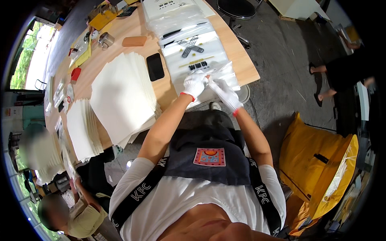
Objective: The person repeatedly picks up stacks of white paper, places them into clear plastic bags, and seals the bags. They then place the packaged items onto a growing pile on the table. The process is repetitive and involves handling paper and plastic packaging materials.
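Observation:
Both my hands wear white gloves with red cuffs and meet at the near edge of a stack of clear printed plastic bags on the table. My left hand is closed, its fingers pinching the film of the top bag. From the right, my right hand reaches in with fingers pressed together on the same bag edge, close to the left fingertips. Crumpled film rises beside the right hand. Left of the bags lie a black phone and a fanned stack of white paper sheets.
A smaller paper stack, a brown block, a metal mug and a yellow box sit on the wooden table. A black stool and a large yellow bag stand right. Other people are at lower left and far right.

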